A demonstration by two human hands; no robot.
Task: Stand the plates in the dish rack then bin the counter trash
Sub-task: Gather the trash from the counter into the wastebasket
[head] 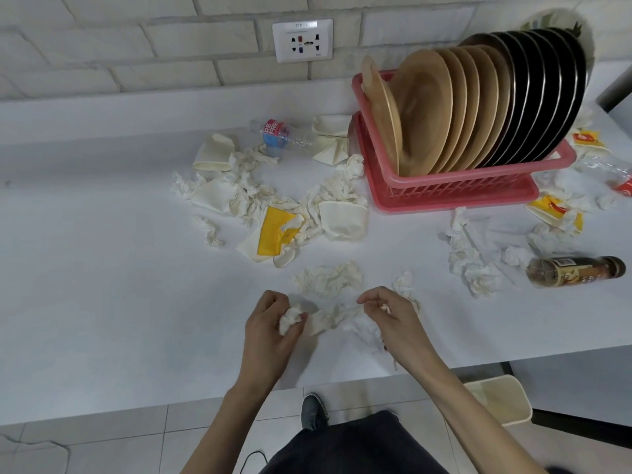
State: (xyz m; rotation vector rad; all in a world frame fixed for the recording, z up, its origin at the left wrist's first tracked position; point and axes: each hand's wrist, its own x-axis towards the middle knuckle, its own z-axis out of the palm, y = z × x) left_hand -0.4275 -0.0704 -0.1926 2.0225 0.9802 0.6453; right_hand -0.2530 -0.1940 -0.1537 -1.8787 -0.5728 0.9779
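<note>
White counter runs under you, with the cream bin on the floor at your four o'clock, below the counter edge. Your left hand has its fingers curled tight round a wad of tissue; your right hand pinches the other end of the same twisted tissue strip between thumb and fingertips. Bunch it into one fist first — a strung-out strip will likely snag other scraps — then sweep the loose tissue at twelve o'clock into the same handful before you carry it to the bin.

Further out: three bottles — a brown-labelled one at two o'clock, a clear one with a red and blue label at eleven, and a third cut off by the frame edge. I count about four crushed paper cups, several yellow wrappers, and too many tissues to tally. Farthest, at one o'clock, the pink dish rack holds the plates upright: roughly seven tan plates and about eight black plates, so that part looks done.
</note>
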